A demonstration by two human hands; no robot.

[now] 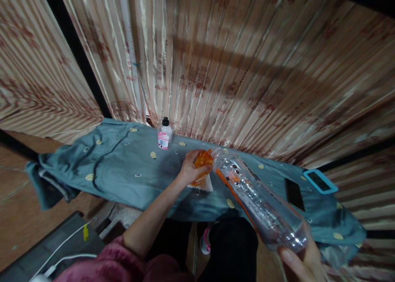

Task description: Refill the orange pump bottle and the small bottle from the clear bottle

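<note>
Clear plastic bottle (pixel 259 195) w/ orange label runs diagonally from centre frame to lower right, tilted, neck end up-left, base down-right. Right hand (pixel 300 263), bottom right corner, wraps under the base; thumb lies along the btm edge of the bottle, fingers mostly hidden behind it, so closed on it from below. Left hand (pixel 189 169) at centre frame, arm coming up from lower left in a pink sleeve (pixel 123 265). Its fingers curl around an orange cloth (pixel 202 165), bunched up, gripped tight; the cloth sits right against the bottle's neck end, touching or nearly so, can't tell if the cap is on under it. A pale bit of cloth hangs just below the hand.

Head view, rest: grey-blue fabric (pixel 123 167) w/ small yellow motifs covers a long surface across mid frame. Small bottle (pixel 164 135) w/ black cap and pink label stands upright at the back edge, upper-left of the left hand, well apart. Dark phone (pixel 294 194) lies flat right of centre; teal-cased device (pixel 319 181) just beyond it, near the right edge. Striped satin curtain (pixel 231 68) fills the top half. White cable (pixel 64 249) bottom left.
</note>
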